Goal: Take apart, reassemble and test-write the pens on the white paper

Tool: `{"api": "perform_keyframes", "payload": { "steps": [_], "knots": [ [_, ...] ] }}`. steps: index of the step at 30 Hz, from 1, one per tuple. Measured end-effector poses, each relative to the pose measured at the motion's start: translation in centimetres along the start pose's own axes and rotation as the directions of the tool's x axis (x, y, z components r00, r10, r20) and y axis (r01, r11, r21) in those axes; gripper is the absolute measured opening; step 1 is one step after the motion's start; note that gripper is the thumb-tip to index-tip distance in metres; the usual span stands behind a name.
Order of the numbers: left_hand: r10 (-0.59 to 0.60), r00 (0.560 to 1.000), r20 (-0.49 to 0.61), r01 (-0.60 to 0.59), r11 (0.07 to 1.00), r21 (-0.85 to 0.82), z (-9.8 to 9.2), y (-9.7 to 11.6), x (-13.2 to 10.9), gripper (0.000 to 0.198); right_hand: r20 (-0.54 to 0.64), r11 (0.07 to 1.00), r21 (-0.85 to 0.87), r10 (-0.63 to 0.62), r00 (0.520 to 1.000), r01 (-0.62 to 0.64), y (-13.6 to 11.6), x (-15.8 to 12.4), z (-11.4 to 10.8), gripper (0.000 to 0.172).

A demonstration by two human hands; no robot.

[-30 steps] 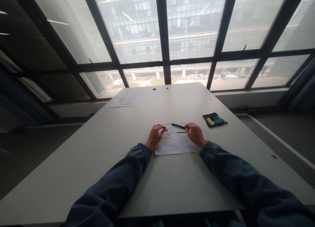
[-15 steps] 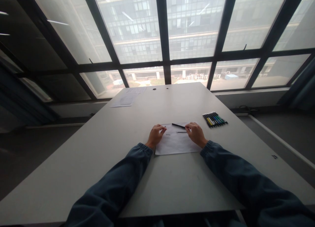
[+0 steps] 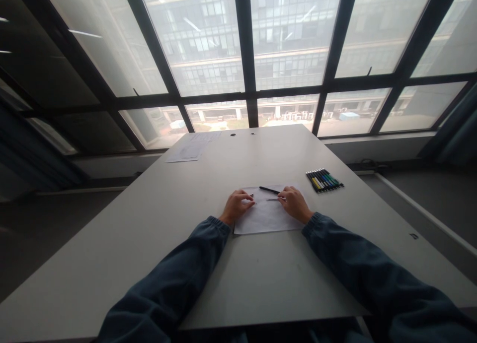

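My left hand (image 3: pixel 236 206) is over the left part of a white paper sheet (image 3: pixel 266 224). Its thumb and forefinger are drawn together in a pinch; what lies between them is too small to make out. A small dark piece (image 3: pixel 252 195) shows beside the forefinger. My right hand (image 3: pixel 294 204) rests at the sheet's right side, fingertips closed on the right end of a thin pen refill (image 3: pixel 272 199). Just beyond it lies a black pen barrel (image 3: pixel 269 189), its right end close to the right forefinger.
A row of several dark pens with coloured labels (image 3: pixel 323 180) lies to the right on the white table (image 3: pixel 149 253). Papers (image 3: pixel 186 152) lie at the far left. A small dark mark (image 3: pixel 414 236) is near the right edge. Windows stand beyond the table.
My left fingertips have moved slightly right and nearer, covering the small piece that lay on the paper. My right hand has shifted slightly left along the refill.
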State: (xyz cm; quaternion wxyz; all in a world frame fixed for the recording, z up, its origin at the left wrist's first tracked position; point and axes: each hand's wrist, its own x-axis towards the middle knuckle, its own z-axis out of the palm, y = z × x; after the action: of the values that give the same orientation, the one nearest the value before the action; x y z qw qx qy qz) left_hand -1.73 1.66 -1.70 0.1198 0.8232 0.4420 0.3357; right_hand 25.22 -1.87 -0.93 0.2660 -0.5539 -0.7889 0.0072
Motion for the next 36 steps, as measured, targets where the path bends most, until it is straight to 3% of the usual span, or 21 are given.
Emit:
{"api": "perform_keyframes", "payload": {
  "steps": [5,21,28,36],
  "knots": [
    [-0.014,0.999,0.051,0.014,1.0,0.01,-0.1,0.2,-0.1,0.008,0.038,1.0,-0.031,0.003,0.999,-0.002,-0.1,0.0,0.0,0.014],
    [0.003,0.998,0.062,-0.002,1.0,-0.009,0.1,0.0,0.1,0.01,0.091,0.997,-0.077,-0.007,0.996,0.015,-0.2,0.1,0.2,0.014],
    [0.042,0.999,0.004,-0.042,0.999,-0.033,0.1,0.3,0.1,0.008,0.021,0.998,-0.055,-0.037,0.999,0.038,-0.6,0.0,0.2,0.015],
    [0.089,0.984,-0.154,-0.105,0.99,-0.094,-0.1,1.3,0.1,0.012,-0.122,0.99,0.063,-0.114,0.986,0.123,-1.0,0.2,0.2,0.013]
  ]
}}
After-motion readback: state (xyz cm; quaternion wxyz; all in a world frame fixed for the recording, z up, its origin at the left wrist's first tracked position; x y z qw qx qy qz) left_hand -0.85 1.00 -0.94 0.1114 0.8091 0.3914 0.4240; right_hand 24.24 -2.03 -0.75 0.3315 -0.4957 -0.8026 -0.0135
